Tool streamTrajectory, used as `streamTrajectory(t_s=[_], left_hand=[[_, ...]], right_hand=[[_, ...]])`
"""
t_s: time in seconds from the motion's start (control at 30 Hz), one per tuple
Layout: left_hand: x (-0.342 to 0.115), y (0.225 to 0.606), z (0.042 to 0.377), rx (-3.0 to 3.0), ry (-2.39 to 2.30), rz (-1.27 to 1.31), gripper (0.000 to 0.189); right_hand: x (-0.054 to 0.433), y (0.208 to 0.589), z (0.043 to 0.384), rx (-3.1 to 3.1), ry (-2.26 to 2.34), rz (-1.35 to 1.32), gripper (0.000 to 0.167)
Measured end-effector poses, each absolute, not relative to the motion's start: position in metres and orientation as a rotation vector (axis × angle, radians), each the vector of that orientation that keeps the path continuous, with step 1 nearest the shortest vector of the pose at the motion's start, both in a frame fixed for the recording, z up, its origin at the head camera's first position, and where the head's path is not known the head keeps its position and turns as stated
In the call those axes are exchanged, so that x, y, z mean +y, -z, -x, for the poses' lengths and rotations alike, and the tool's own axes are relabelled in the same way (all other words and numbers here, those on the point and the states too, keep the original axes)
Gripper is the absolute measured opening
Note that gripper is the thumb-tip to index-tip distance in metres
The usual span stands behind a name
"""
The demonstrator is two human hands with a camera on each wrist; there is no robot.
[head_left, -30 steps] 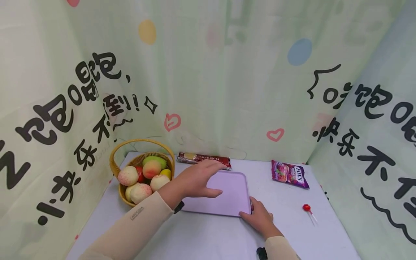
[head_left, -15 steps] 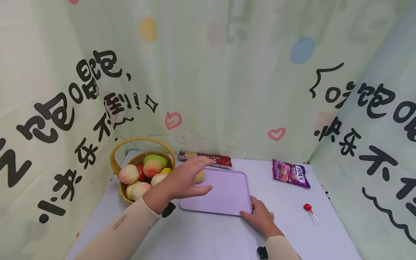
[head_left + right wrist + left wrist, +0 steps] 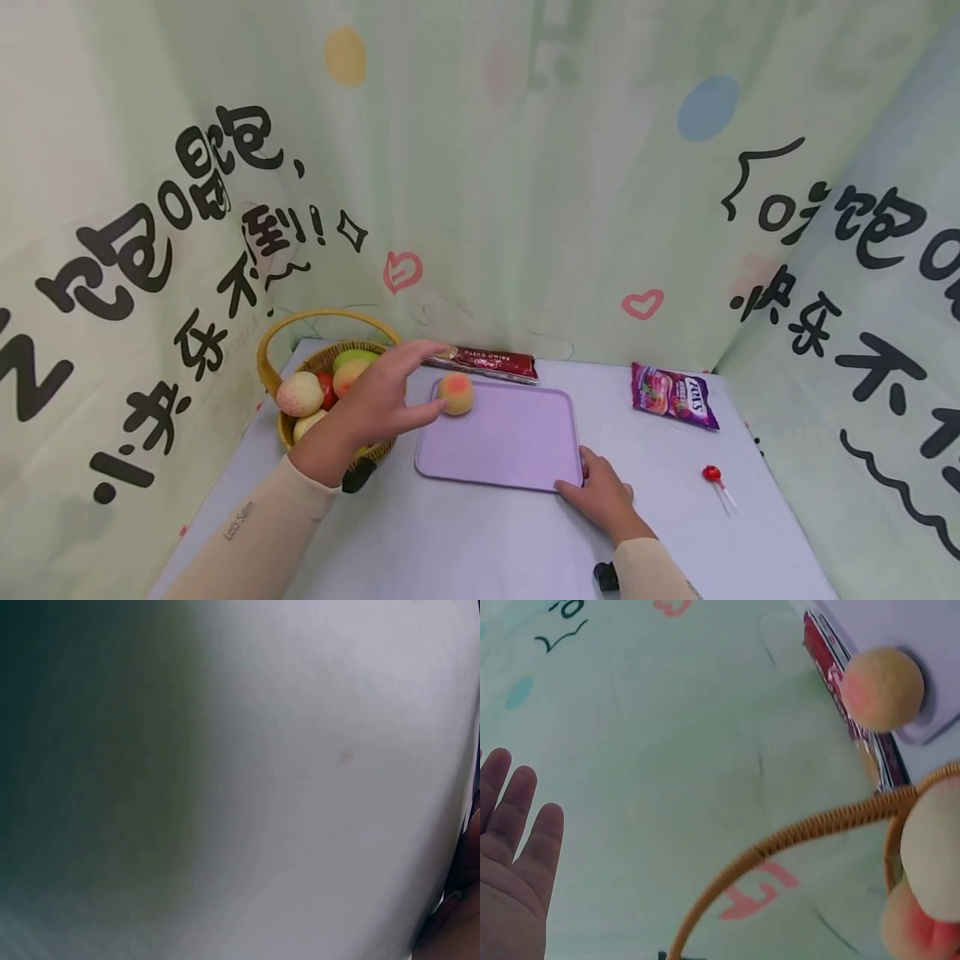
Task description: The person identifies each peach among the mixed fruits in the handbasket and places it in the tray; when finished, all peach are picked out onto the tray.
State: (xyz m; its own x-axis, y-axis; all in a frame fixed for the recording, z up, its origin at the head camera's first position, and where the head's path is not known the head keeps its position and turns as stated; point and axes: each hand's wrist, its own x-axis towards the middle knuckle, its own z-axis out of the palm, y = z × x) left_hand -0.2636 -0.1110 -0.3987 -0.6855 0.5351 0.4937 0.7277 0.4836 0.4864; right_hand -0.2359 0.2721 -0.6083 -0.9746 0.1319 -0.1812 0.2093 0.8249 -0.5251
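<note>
A peach [image 3: 456, 393] sits in the back left corner of a pale purple tray [image 3: 495, 442]. Over the right part of a wicker basket [image 3: 267, 367] hovers my left hand [image 3: 375, 400], thumb and fingers spread, holding nothing. Several fruits, among them a pale peach [image 3: 300, 394], fill that basket, though the hand hides some of them. My right hand [image 3: 600, 496] grips the tray at its front right corner, thumb on the rim and fingers along the side. In the left wrist view the left fingers [image 3: 536, 847] are straight, away from the peach. The right wrist view is mostly blurred.
Behind the tray lies a dark red snack packet [image 3: 495, 364]. A purple candy bag [image 3: 675, 396] is at the back right, with a red lollipop [image 3: 712, 475] nearer on the white table [image 3: 465, 550]. Printed curtains [image 3: 525, 208] enclose the back and sides.
My left hand has moved left from above the tray to the basket, uncovering the peach on the tray. The right hand stays at the tray's corner. The head view has tilted slightly down.
</note>
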Motion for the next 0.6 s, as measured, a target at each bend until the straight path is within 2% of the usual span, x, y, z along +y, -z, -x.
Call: streamTrajectory(t_s=[0.6], left_hand=[[-0.187, 0.409, 0.267, -2.371, 0.864, 0.772, 0.063]], right_hand=[[0.273, 0.607, 0.235, 2.848, 0.846, -0.255, 0.099]])
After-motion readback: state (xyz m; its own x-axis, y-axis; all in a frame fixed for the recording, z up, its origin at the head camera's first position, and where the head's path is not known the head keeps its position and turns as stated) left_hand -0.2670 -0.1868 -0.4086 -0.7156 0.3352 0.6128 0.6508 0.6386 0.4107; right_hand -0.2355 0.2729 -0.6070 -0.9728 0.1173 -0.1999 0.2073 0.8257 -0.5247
